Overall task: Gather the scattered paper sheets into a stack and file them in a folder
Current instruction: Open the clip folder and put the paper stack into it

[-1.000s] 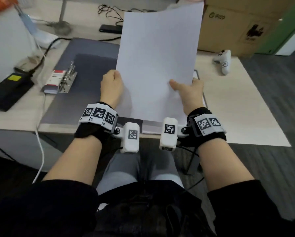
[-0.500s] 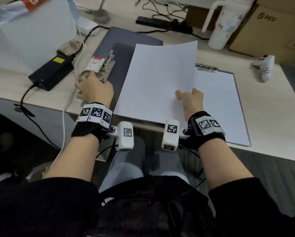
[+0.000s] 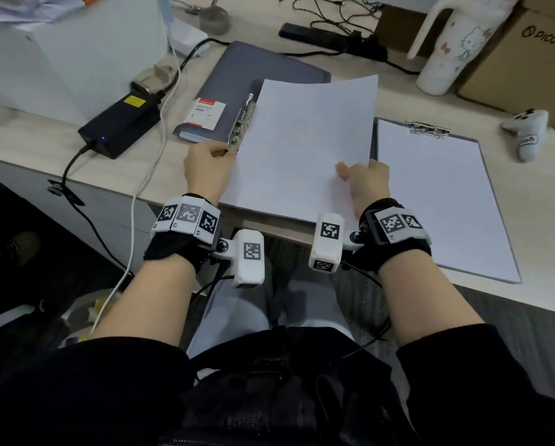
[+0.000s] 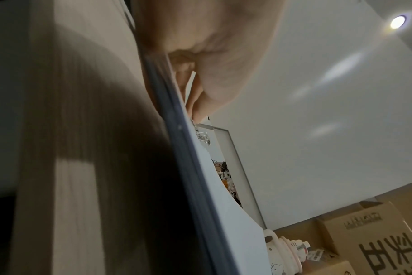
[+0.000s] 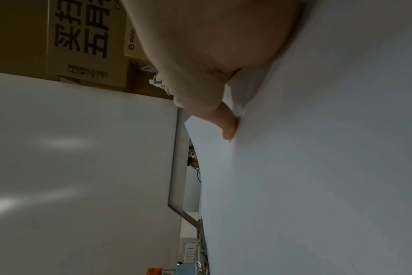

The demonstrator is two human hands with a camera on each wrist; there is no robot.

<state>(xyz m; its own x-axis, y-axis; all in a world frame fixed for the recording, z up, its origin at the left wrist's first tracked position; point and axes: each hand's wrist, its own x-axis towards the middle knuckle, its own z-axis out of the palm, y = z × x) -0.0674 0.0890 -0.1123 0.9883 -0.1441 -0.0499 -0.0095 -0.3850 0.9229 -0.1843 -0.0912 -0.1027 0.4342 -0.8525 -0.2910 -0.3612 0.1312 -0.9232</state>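
White paper stack [image 3: 305, 146] pinched in right hand [image 3: 368, 183], over folder [image 3: 257, 75].

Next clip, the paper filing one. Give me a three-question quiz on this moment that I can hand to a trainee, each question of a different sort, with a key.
1. True or false: the right hand holds the paper stack with its thumb on top of the sheets.
2. Multiple choice: the left hand is at
A) the near end of the metal clip of the open folder
B) the clipboard
C) the black power adapter
3. Fill in: the white sheet to the right of the stack lies on a ____.

Key
1. True.
2. A; whether the fingers grip the clip is unclear.
3. Clipboard.
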